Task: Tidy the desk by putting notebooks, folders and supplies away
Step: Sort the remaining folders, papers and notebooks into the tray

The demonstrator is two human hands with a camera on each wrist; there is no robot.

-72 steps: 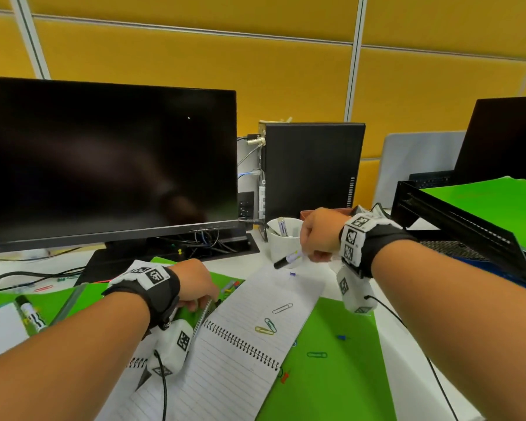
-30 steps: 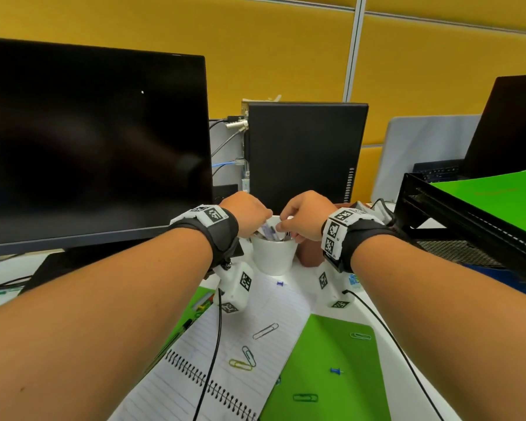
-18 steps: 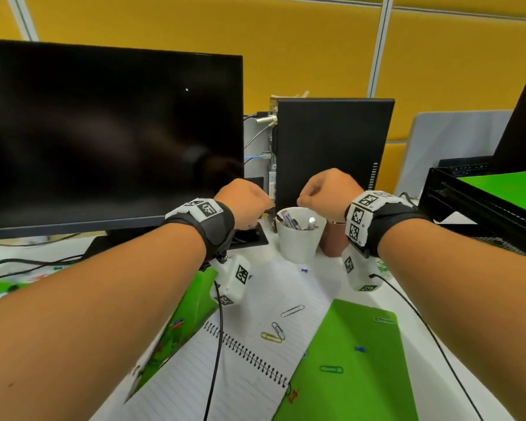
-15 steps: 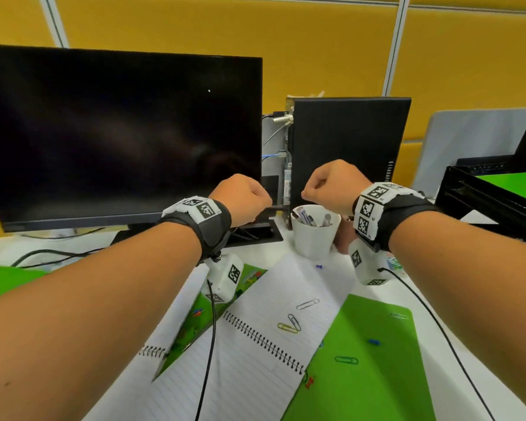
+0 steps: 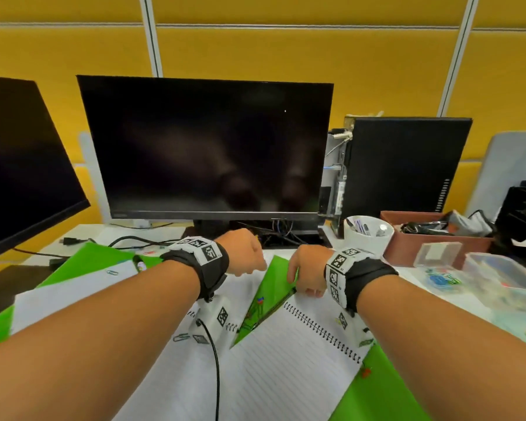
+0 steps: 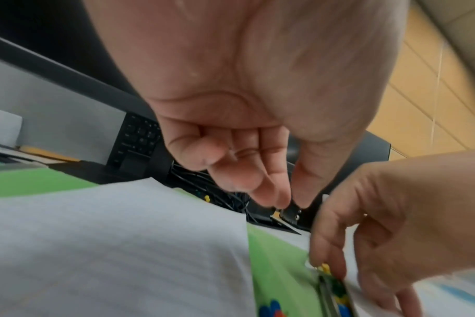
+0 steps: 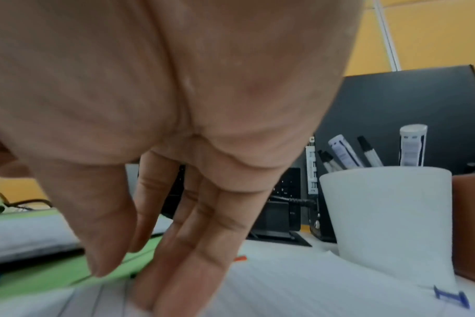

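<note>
Both my hands have come down from above the white cup (image 5: 368,235) to the open spiral notebook (image 5: 289,354) at the middle of the desk (image 5: 431,278). My right hand (image 5: 308,273) has its fingers (image 7: 193,246) straight and close together, tips pressing down on the lined page at the notebook's far left edge, the thumb lying over the green folder (image 5: 274,287) that shows in the gap between the pages. My left hand (image 5: 243,253) hovers just beside it, above a second white sheet (image 6: 109,246); its fingers (image 6: 258,171) hang loosely curled with thumb and forefinger tips nearly meeting, and I cannot tell that they pinch anything. Coloured pushpins (image 6: 336,287) lie on the folder right by my right fingertips. The cup, with markers (image 7: 344,153) standing in it, sits toward the far right of the desk beside a brown tray (image 5: 438,241). Paper clips (image 5: 181,337) rest on the near sheet. Behind it all stand the dark monitor (image 5: 207,147) and the black computer tower (image 5: 407,165).
</note>
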